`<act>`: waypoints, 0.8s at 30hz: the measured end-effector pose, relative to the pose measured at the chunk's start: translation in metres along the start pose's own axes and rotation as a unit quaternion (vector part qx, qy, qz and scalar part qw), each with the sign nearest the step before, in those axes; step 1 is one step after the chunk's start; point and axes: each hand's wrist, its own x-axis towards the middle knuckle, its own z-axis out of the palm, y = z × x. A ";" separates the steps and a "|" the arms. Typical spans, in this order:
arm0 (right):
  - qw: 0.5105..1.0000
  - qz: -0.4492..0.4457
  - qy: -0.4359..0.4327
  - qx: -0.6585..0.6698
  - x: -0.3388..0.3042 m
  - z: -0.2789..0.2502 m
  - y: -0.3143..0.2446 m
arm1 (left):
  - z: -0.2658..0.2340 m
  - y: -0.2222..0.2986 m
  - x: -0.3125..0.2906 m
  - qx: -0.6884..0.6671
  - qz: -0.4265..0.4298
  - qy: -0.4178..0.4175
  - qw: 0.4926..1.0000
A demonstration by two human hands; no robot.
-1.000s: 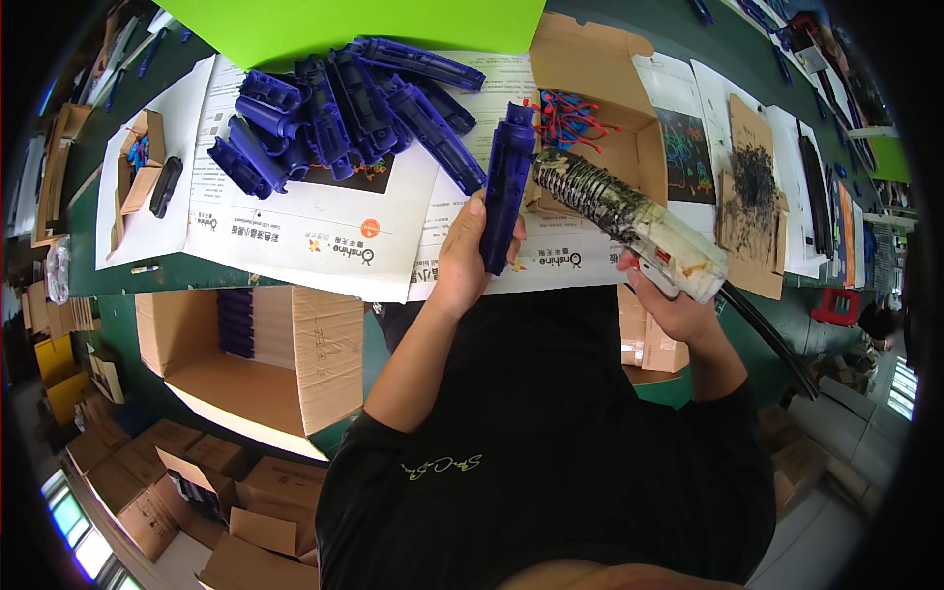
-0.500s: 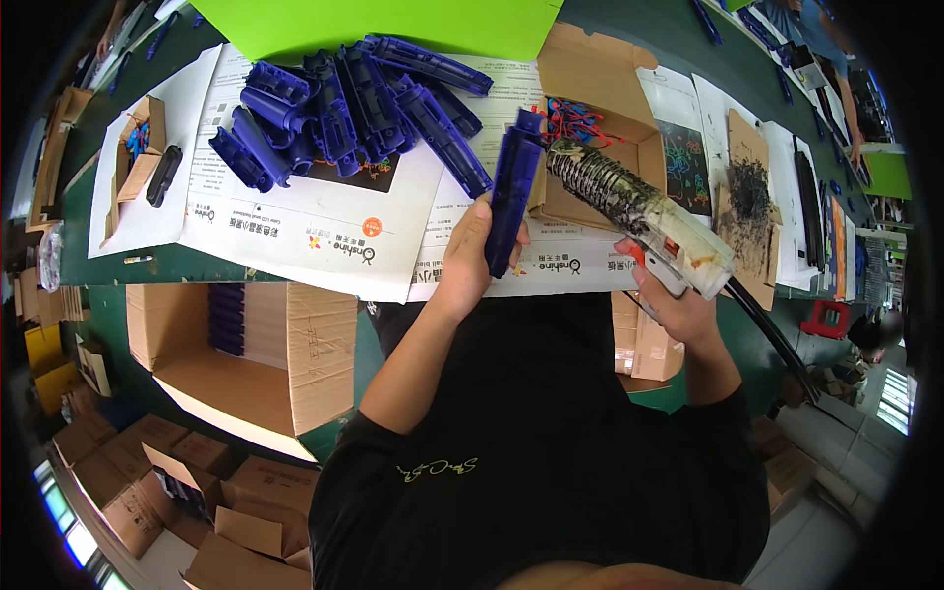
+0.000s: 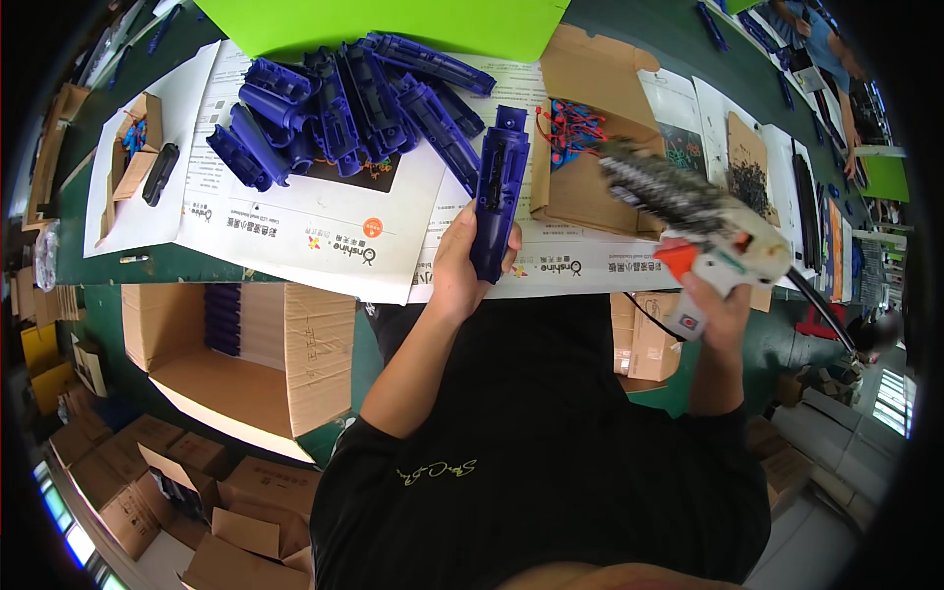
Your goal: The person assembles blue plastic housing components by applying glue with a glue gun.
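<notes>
The left hand (image 3: 462, 265) has a closed grip around the lower end of a long blue plastic housing half (image 3: 498, 202), holding it upright over the white printed sheet (image 3: 324, 221) at the near edge of the tabletop (image 3: 118, 265), its open, ribbed inside turned up toward the camera. The right hand (image 3: 716, 310) is wrapped tight on the handle of a hot glue gun (image 3: 703, 231) with an orange trigger, its crusted barrel pointing up and left toward the housing but well apart from it; the barrel is blurred, so the nozzle tip cannot be made out. The step in hand looks like bringing the gun to the shell to lay glue inside it. By that reading, the next move calls for swinging the nozzle across to the channel of the housing while the left hand keeps the part steady and level, then a light squeeze of the trigger. Behind the held part lies a heap of like blue housings (image 3: 334, 113), and just to its right a shallow cardboard box (image 3: 580, 128) holds small parts with red and blue wires (image 3: 570, 123). An open carton (image 3: 246, 344) stands below the tabletop edge on the person's left.
</notes>
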 end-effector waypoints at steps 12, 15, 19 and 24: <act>0.948 0.170 0.264 -0.055 0.038 -0.274 0.147 | 0.001 0.012 0.006 -0.145 -0.082 0.039 0.985; 0.758 0.225 0.175 -0.587 0.045 -0.194 0.057 | -0.001 0.015 0.004 -0.136 -0.071 0.037 0.988; 0.913 -0.115 0.039 -0.389 0.058 -0.069 0.017 | 0.001 0.008 0.009 -0.136 -0.061 0.053 0.987; 0.905 -0.123 -0.183 -0.363 0.079 0.071 0.018 | 0.002 0.009 0.005 -0.142 -0.060 0.061 0.986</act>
